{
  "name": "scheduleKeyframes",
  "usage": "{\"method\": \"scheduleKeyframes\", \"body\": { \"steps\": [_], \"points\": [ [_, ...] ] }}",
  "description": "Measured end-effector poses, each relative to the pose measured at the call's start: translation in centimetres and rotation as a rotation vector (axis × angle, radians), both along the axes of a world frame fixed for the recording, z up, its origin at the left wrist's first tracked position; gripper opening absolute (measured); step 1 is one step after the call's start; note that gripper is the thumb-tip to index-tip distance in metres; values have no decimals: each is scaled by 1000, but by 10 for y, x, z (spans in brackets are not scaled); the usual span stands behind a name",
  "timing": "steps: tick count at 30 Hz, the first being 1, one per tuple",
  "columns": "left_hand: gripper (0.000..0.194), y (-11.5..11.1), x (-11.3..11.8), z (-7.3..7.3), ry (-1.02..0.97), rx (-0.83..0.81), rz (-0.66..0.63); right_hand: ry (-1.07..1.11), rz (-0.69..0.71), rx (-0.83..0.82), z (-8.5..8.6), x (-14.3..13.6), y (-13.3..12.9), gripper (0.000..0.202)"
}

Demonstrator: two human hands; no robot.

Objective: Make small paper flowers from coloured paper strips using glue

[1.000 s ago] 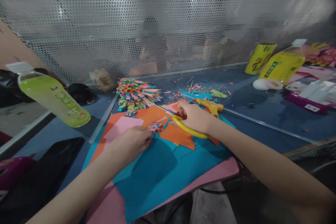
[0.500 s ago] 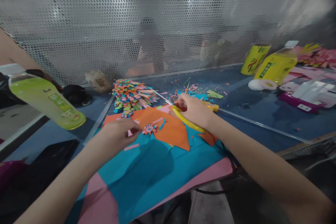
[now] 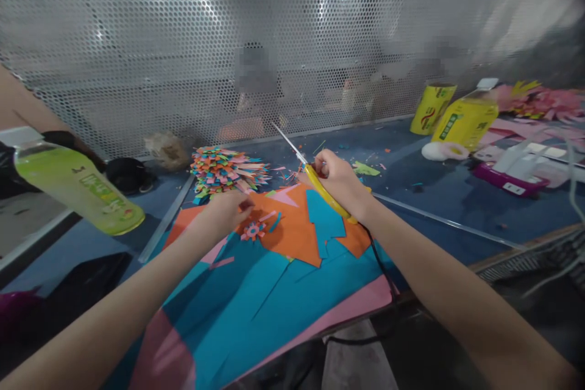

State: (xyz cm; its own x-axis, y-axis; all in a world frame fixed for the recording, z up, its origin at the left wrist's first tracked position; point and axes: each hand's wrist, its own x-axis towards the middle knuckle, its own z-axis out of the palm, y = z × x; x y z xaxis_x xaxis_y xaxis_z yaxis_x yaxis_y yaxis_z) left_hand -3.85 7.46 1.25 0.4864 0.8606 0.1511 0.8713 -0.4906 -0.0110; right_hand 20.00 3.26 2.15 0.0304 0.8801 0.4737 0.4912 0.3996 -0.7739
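My right hand (image 3: 340, 180) is closed around the yellow handles of a pair of scissors (image 3: 322, 191). Their blades point away and to the left, above the table. Curled fingers hide whatever my left hand (image 3: 231, 210) may hold. It is over the orange paper (image 3: 292, 237), just in front of a pile of fringed paper strips (image 3: 226, 169) in several colours. Below its fingertips lies a small pink and blue paper flower (image 3: 253, 231), with a short blue strip (image 3: 275, 222) beside it. Large blue paper (image 3: 228, 311) spreads underneath, with pink paper (image 3: 164, 350) at its edges.
A green drink bottle (image 3: 77, 183) leans at the left, near a clear stick (image 3: 167, 219). Another long clear stick (image 3: 448, 222) lies at the right. Behind it are a yellow bottle (image 3: 468, 119), a yellow can (image 3: 432, 109) and a purple-based holder (image 3: 509, 180). A perforated metal screen (image 3: 183, 42) closes the back.
My left hand has moved forward from beside the paper flower toward the strip pile. The scissors have swung up with my right hand, their tips now higher. The view has shifted slightly.
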Motion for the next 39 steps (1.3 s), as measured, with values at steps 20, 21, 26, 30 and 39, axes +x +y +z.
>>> {"method": "scheduleKeyframes", "body": {
  "steps": [20, 21, 26, 30, 39],
  "points": [
    [34, 6, 11, -14, 77, 51, -133, -55, 9, 7, -10, 2, 7, 23],
    [34, 6, 12, -14, 93, 50, -135, -57, 12, 10, -10, 3, 7, 22],
    [33, 9, 14, -13, 147, 20, -159, -54, 16, 18, -9, 3, 6, 22],
    [26, 10, 13, -13, 157, 40, -231, -33, 1, 13, -7, 4, 7, 24],
    [28, 41, 26, 6, -198, 23, -63, 119, -125, 115, 11, 21, 11, 31]
  ]
}}
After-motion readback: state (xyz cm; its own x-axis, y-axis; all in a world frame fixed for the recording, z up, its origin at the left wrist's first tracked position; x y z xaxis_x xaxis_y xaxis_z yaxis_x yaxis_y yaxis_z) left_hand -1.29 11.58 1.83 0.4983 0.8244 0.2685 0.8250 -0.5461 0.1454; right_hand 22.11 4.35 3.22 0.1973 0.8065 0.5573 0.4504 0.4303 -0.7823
